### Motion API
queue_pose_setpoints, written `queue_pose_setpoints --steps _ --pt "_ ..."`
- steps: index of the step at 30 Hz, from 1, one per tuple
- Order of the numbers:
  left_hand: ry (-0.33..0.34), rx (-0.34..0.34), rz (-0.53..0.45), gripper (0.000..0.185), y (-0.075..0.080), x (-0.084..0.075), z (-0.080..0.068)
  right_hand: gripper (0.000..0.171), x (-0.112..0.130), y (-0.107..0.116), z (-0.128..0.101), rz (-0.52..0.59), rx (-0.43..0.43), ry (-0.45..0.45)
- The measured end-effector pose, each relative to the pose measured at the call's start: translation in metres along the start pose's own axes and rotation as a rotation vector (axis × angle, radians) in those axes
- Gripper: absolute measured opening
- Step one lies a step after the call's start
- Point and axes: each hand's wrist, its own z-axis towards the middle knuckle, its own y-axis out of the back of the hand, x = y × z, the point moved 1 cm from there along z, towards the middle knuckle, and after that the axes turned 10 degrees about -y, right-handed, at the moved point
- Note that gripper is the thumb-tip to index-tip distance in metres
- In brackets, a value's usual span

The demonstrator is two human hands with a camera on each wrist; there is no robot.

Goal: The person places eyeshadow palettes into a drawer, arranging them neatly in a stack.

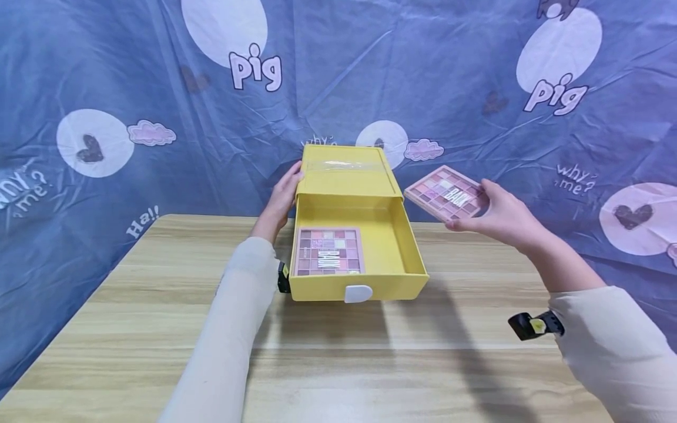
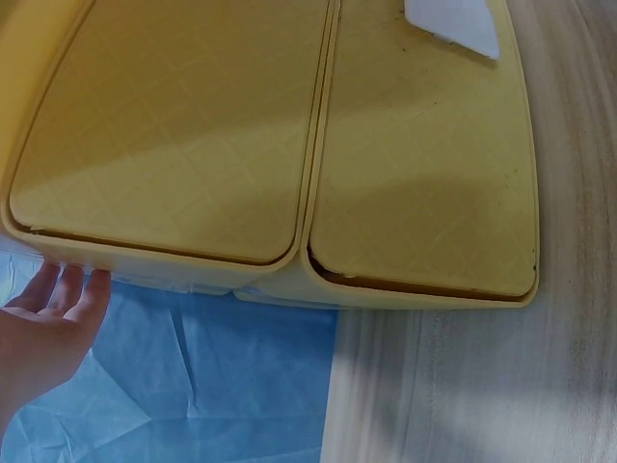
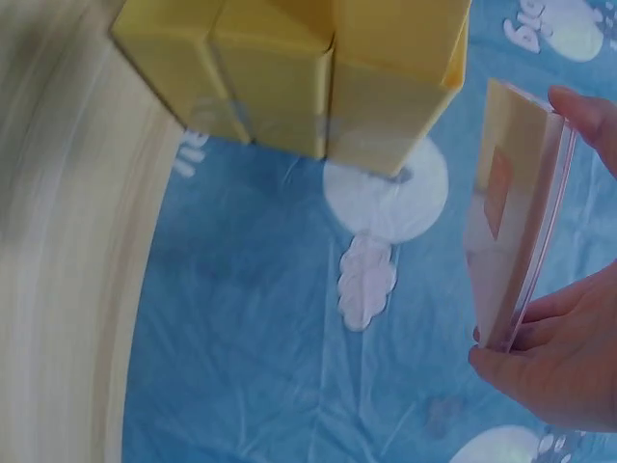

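Note:
A yellow drawer unit (image 1: pixel 344 176) stands on the table with its top drawer (image 1: pixel 388 235) pulled out toward me. Inside that drawer, on the left, lies an eyeshadow palette (image 1: pixel 328 252) marked "BACK". To the right of the unit, my right hand (image 1: pixel 505 217) pinches a second eyeshadow palette (image 1: pixel 444 192) by its edges, thumb on one side and fingers on the other, held tilted in the air. My left hand (image 1: pixel 281 200) rests against the unit's left side; the left wrist view shows its fingertips (image 2: pixel 96 285) touching the yellow edge.
A white pull tab (image 1: pixel 358 294) sits on the front of the pulled-out drawer. Lower drawer fronts (image 2: pixel 424 183) show beneath it in the left wrist view. Behind the wooden table (image 1: pixel 174 282) hangs a blue printed cloth (image 1: pixel 328 88).

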Motion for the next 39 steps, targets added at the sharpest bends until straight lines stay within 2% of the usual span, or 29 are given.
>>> queue_pose_setpoints --steps 4,15,21,28,39 --pt "0.003 -0.006 -0.013 0.047 0.001 0.000 0.000 0.102 0.016 -0.006 0.000 0.019 0.041 0.017" --pt "0.023 -0.007 -0.015 0.047 -0.001 -0.001 0.002 0.098 0.046 -0.021 -0.004 0.054 0.087 0.108" --pt "0.015 -0.007 -0.018 0.047 0.001 -0.001 0.001 0.103 0.056 -0.033 -0.002 0.066 0.132 0.157" --pt "0.010 -0.005 -0.025 0.047 0.002 -0.001 0.000 0.106 0.064 -0.047 -0.001 0.078 0.223 0.212" --pt "0.002 -0.003 -0.021 0.046 0.002 -0.002 0.001 0.107 0.079 -0.059 -0.003 0.087 0.266 0.305"
